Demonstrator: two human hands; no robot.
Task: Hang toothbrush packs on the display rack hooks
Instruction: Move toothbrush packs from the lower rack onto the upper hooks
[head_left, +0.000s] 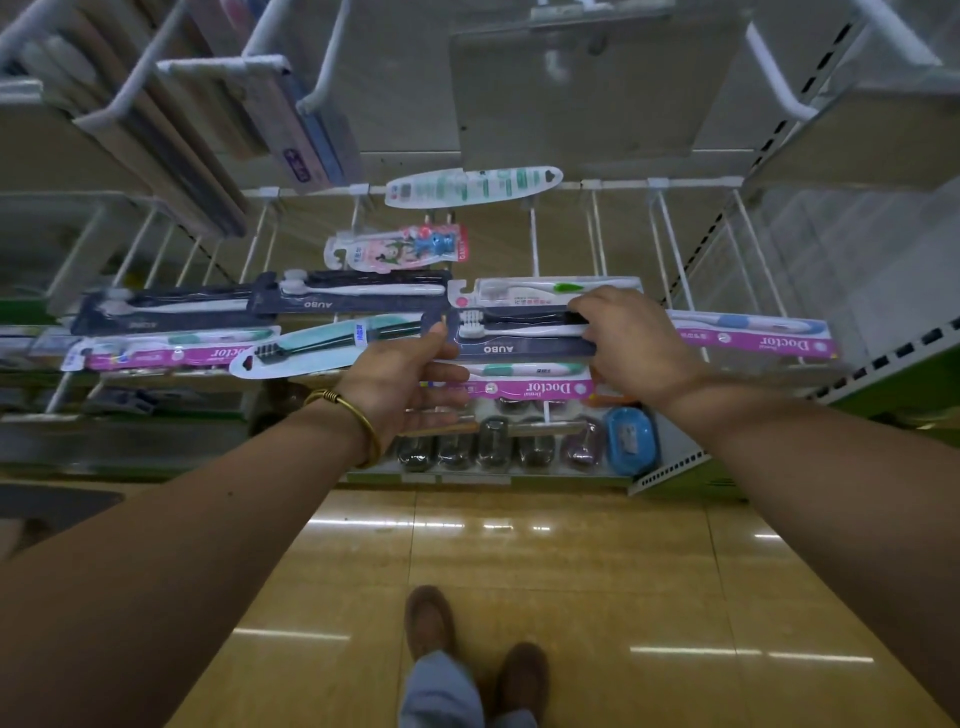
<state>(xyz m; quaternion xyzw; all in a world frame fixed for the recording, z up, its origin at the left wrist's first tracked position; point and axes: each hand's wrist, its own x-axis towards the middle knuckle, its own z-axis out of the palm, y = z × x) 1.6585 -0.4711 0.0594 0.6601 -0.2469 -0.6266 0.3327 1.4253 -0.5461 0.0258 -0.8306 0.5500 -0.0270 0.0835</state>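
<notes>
As hand grips, pack horizontal, bristles left

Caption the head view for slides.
The left hand and right hand hold a dark AUBO toothbrush pack before white rack hooks.

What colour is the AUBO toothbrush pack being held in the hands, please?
The AUBO pack is dark navy with white lettering; the head view shows it.
</notes>
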